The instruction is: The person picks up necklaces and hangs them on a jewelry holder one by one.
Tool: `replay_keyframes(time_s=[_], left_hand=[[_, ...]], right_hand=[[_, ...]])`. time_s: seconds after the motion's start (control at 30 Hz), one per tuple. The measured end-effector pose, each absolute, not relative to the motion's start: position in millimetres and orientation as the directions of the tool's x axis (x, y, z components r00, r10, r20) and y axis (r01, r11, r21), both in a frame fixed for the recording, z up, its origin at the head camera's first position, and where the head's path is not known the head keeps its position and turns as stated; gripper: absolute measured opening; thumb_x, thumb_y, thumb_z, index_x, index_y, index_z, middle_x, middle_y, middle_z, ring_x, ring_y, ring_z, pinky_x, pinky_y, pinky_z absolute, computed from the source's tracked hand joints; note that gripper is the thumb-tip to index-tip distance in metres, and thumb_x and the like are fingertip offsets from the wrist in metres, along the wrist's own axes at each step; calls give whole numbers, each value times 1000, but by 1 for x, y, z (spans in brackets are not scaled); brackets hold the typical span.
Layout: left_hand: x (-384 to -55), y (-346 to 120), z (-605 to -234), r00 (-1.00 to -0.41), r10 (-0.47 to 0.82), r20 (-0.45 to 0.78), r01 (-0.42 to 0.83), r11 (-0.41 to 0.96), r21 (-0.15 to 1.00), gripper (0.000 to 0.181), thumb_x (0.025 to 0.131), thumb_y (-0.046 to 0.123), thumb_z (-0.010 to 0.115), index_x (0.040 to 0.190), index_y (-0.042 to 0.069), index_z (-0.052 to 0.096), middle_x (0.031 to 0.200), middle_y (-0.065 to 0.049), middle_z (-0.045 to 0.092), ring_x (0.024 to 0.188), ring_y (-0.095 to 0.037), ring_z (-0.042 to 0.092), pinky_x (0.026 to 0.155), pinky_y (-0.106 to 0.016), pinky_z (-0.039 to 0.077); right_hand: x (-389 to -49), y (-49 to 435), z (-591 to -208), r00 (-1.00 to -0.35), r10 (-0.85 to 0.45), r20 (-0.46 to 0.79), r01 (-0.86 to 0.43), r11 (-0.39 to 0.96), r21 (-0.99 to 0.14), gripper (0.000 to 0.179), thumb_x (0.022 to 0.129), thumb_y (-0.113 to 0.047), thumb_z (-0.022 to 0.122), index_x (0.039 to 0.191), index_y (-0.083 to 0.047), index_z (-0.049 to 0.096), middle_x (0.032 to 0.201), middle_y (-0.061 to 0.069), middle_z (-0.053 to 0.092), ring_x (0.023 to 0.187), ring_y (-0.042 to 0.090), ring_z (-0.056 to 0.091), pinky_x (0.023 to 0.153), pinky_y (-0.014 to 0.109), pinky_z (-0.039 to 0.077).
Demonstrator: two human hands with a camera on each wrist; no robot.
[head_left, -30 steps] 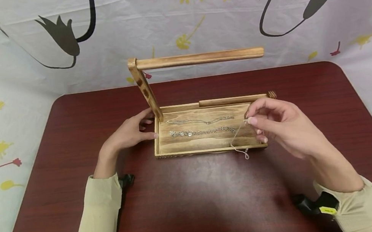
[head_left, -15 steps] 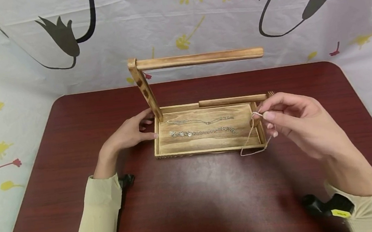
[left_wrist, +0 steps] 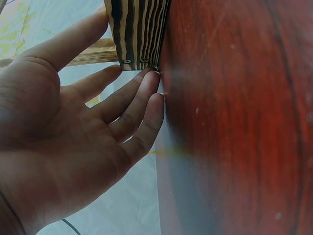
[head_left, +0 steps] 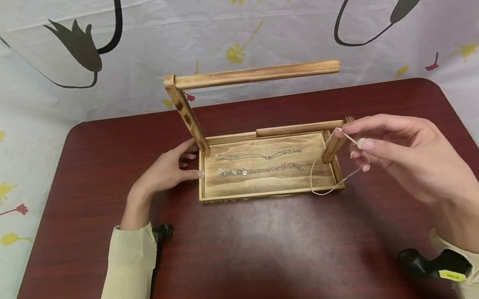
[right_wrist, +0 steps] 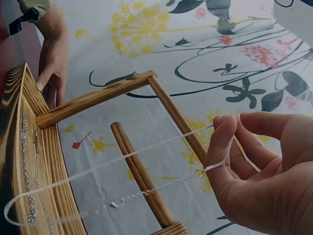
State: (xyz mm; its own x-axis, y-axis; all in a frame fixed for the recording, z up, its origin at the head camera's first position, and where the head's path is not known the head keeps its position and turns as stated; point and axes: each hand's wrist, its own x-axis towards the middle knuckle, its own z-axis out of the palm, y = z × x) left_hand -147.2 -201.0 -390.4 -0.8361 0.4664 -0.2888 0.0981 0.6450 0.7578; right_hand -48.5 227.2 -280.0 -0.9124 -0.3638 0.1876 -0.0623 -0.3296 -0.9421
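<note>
My right hand (head_left: 414, 164) is up at the right end of a wooden jewelry stand, pinching a thin silver necklace (right_wrist: 112, 160) between thumb and forefinger. The chain hangs in a loop, with a small ring clasp (right_wrist: 199, 172) close to the fingers. In the head view the loop overlaps the right end of the stand's tray (head_left: 271, 194). Two more chains, a fine necklace (head_left: 267, 157) and a thicker charm chain (head_left: 264, 170), lie in the tray. My left hand (head_left: 164, 170) rests against the tray's left end, thumb at the rim, fingers by the back corner.
From the tray's left end a tall post (head_left: 187, 116) rises to a long upper bar (head_left: 257, 75). A short post (head_left: 334, 148) at the right carries a lower bar (head_left: 299, 128). The dark red table (head_left: 251, 256) meets a flower-patterned cloth (head_left: 226, 32) behind.
My right hand has shifted right and slightly up, and its thumb and forefinger have spread apart along the chain. The necklace loop has opened wider. My left hand stays put.
</note>
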Motion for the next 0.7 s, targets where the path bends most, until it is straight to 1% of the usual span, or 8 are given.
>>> replay_keyframes(time_s=[0.13,0.3,0.57,0.7], left_hand=[[-147,-201,-390,-835,468,-290,99,646,757,88,89,20,77,158,11,24,147,-15,46,130,-31,49,106,-45,42],[-148,-201,-391,-835,471,-285,104,644,758,88,89,20,77,158,10,24,147,-16,46,131,-31,49,106,-45,42],[-148,-201,-391,-836,470,-284,102,641,761,88,89,19,77,158,9,24,147,-16,46,131,-32,48,107,-45,42],[-148,-201,-391,-835,472,-284,104,641,760,88,89,19,77,158,9,24,147,-16,46,130,-31,49,106,-44,43]], right_hand=[[-49,230,-277,-902,-372,221,-86,-345,-935,37,91,29,36,125,24,50,124,29,60,80,26,59,64,31,51],[-51,235,-275,-890,-377,257,-103,-382,-919,40,90,32,33,127,27,46,130,34,54,85,29,60,70,31,53],[-52,242,-273,-871,-382,309,-92,-491,-866,40,90,33,30,128,31,41,132,40,50,89,33,62,78,32,54],[-53,246,-272,-874,-375,309,-93,-495,-864,41,90,32,30,130,30,40,133,39,49,92,34,63,80,32,54]])
